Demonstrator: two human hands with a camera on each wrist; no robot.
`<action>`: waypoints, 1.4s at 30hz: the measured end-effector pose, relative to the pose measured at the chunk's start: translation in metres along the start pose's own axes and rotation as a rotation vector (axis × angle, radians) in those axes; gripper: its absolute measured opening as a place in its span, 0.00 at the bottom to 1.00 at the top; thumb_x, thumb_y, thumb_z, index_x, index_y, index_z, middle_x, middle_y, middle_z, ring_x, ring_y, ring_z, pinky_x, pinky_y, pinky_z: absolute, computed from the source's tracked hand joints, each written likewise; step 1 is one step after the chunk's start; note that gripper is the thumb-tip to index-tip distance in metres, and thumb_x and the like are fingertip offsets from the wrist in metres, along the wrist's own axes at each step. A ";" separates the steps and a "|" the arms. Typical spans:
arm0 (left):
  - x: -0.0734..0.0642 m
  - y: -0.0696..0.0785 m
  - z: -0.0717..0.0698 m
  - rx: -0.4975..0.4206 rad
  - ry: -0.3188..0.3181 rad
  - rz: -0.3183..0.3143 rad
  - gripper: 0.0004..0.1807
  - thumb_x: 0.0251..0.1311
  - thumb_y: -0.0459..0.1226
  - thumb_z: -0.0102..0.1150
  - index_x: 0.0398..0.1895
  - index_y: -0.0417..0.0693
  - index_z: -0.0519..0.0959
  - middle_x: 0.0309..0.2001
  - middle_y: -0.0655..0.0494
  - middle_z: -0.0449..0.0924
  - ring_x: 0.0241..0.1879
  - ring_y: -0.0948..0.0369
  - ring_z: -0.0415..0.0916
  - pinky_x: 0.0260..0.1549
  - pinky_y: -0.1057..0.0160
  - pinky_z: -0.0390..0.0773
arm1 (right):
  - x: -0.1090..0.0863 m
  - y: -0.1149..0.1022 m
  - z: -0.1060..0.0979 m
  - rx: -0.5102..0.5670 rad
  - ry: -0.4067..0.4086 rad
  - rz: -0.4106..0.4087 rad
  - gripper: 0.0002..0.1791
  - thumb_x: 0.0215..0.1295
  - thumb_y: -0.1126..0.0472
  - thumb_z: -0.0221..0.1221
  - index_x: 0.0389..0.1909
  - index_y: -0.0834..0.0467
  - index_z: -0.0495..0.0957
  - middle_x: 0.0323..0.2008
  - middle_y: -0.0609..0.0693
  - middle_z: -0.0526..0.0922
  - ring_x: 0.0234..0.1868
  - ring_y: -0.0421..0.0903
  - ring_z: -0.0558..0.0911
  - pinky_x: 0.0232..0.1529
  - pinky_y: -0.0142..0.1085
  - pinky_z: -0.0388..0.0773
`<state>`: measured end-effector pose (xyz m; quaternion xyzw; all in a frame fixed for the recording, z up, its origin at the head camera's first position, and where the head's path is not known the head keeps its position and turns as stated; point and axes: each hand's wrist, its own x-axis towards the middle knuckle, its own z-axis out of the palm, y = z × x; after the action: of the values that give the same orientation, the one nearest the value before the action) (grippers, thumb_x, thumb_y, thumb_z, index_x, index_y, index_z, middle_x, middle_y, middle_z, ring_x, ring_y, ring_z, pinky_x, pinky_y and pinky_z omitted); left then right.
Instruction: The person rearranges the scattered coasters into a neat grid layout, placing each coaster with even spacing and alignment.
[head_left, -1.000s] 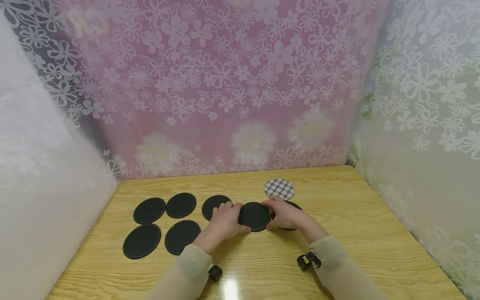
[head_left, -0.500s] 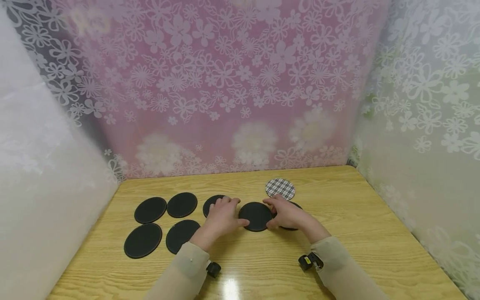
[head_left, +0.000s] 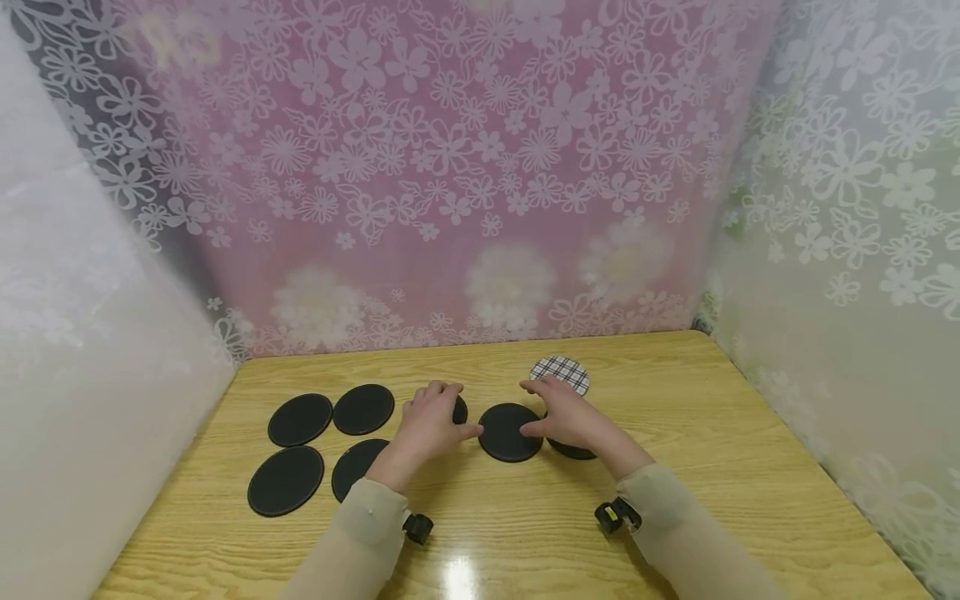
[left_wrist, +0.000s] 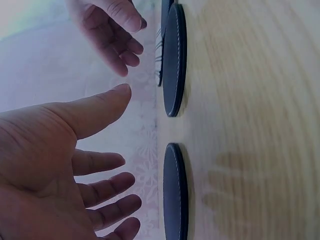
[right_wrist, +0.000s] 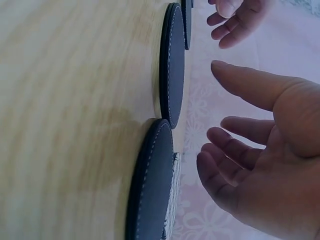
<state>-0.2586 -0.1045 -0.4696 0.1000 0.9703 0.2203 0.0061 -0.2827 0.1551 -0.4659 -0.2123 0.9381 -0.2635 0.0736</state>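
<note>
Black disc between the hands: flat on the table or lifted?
Flat on the table: the wrist views show the black disc lying flush, left hand and right hand clear of it.

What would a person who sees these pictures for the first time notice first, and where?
Probably the checked disc at the back of the table, right of centre, pale beside seven black discs. Next, the left hand and right hand, open above the table, near the middle of the head view. Behind the table, a pink flowered backdrop fills the upper middle.
</note>
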 end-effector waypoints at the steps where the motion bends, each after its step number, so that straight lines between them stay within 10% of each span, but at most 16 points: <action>1: 0.000 -0.001 -0.001 -0.001 0.002 -0.003 0.44 0.68 0.55 0.78 0.80 0.45 0.73 0.76 0.39 0.71 0.75 0.37 0.67 0.72 0.29 0.64 | 0.002 0.000 0.000 -0.005 0.002 -0.004 0.43 0.71 0.55 0.76 0.81 0.63 0.70 0.77 0.67 0.69 0.77 0.69 0.69 0.71 0.66 0.71; 17: 0.003 -0.039 -0.016 0.002 -0.025 -0.071 0.52 0.65 0.56 0.80 0.85 0.42 0.67 0.81 0.35 0.65 0.78 0.31 0.61 0.70 0.22 0.61 | 0.037 -0.023 0.009 0.013 -0.093 -0.048 0.47 0.74 0.51 0.74 0.85 0.61 0.63 0.85 0.63 0.60 0.84 0.65 0.61 0.78 0.63 0.65; 42: -0.002 -0.059 -0.027 0.093 -0.105 -0.115 0.56 0.55 0.57 0.86 0.80 0.37 0.72 0.74 0.32 0.69 0.72 0.34 0.64 0.69 0.24 0.63 | 0.068 -0.052 0.040 -0.063 -0.149 -0.098 0.53 0.70 0.45 0.77 0.85 0.65 0.63 0.85 0.64 0.59 0.85 0.63 0.60 0.81 0.58 0.61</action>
<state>-0.2697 -0.1682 -0.4709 0.0557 0.9820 0.1686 0.0650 -0.3154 0.0667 -0.4747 -0.2794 0.9263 -0.2205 0.1235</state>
